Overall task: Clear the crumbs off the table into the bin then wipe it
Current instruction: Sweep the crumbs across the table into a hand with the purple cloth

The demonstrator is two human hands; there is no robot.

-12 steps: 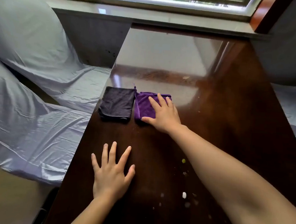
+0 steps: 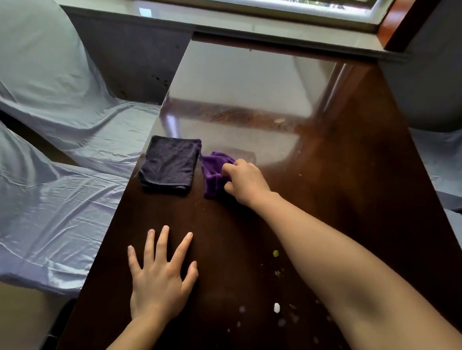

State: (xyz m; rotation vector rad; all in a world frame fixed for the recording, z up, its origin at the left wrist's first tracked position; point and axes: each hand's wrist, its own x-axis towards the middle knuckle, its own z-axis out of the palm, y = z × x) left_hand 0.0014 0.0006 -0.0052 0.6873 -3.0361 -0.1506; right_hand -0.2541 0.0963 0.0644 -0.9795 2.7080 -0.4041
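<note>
A glossy dark wooden table [image 2: 348,161] runs away from me toward a window. On it, near the left edge, lie a folded dark navy cloth [image 2: 170,163] and, just right of it, a purple cloth [image 2: 213,171]. My right hand [image 2: 247,182] has its fingers closed on the purple cloth, which is bunched up under them. Flat on the table nearer to me rests my left hand [image 2: 161,278], fingers spread and holding nothing. Small crumbs [image 2: 276,308], white, yellow and brown, are scattered on the near table under my right forearm. No bin is in view.
Chairs draped in pale blue satin covers [image 2: 45,112] stand along the table's left side, and another covered chair [image 2: 455,160] stands on the right. A stone window sill [image 2: 235,19] borders the table's far end. A small pale scrap [image 2: 278,120] lies mid-table.
My right hand, which lay flat on the purple cloth, has curled its fingers and gathered the cloth into a bunch. My left hand has stayed in place.
</note>
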